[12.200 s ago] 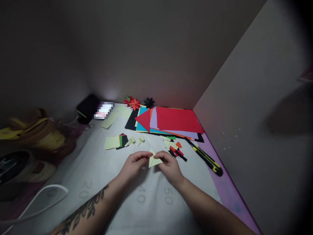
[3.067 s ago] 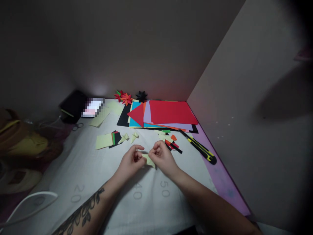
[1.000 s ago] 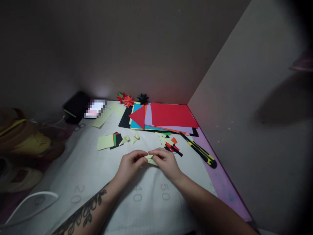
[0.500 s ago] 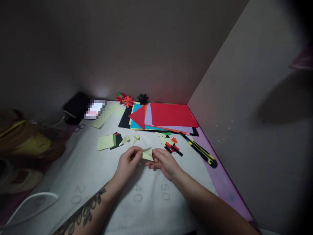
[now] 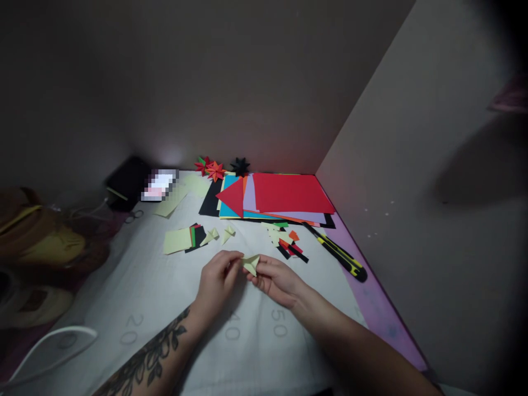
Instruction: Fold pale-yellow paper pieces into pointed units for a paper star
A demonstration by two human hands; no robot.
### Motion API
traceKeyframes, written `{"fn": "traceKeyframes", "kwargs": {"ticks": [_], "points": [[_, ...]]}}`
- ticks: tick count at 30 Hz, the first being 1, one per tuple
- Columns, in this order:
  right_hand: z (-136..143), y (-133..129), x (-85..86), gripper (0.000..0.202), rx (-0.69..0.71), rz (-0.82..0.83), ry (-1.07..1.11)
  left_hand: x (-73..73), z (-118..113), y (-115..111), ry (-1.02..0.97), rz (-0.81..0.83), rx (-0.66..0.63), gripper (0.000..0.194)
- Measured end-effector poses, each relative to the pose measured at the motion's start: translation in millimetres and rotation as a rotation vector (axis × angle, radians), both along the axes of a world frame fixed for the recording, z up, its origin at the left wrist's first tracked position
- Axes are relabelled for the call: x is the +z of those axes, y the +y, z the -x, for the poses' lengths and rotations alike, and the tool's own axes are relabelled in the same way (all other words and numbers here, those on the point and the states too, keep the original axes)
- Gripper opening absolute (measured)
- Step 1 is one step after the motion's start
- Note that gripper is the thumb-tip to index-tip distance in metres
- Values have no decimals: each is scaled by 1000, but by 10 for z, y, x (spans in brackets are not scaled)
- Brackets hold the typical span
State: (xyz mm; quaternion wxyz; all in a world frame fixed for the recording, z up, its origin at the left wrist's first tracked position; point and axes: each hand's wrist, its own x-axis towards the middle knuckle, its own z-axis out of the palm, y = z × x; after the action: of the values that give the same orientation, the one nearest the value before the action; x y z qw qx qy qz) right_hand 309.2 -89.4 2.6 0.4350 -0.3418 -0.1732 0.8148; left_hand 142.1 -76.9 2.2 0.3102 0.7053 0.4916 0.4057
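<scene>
A small pale-yellow folded paper piece (image 5: 251, 265) is held between my two hands above the white-covered table. My left hand (image 5: 220, 275) pinches its left corner, fingertips closed. My right hand (image 5: 275, 279) grips its right side, thumb on top and fingers curled beneath. Just beyond lie two finished-looking folded yellow pieces (image 5: 229, 235). To their left rests a stack of paper squares (image 5: 178, 241), pale yellow on top with red, green and black edges showing beneath.
Paper scraps (image 5: 284, 236) and a yellow-black utility knife (image 5: 342, 256) lie to the right. Behind are coloured sheets (image 5: 292, 192), a red paper triangle (image 5: 233, 197) and folded paper stars (image 5: 215, 171). Scissors (image 5: 134, 216) and a lit phone (image 5: 159, 185) sit at the back left.
The folded paper has turned in my fingers and now shows a pointed flap facing down. My right hand has rolled slightly palm-up; my left fingers have shifted to the paper's upper left corner.
</scene>
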Motion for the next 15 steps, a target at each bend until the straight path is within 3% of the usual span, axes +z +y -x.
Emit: {"fn": "traceKeyframes", "kwargs": {"ticks": [8,15], "points": [[-38,42,-84,22,-64,59,9,-48,29,-6,-24,-71,-37,15],[-37,62,-140,23,-175,-14,-169,6,-27,38,-203,323,35,18]]}}
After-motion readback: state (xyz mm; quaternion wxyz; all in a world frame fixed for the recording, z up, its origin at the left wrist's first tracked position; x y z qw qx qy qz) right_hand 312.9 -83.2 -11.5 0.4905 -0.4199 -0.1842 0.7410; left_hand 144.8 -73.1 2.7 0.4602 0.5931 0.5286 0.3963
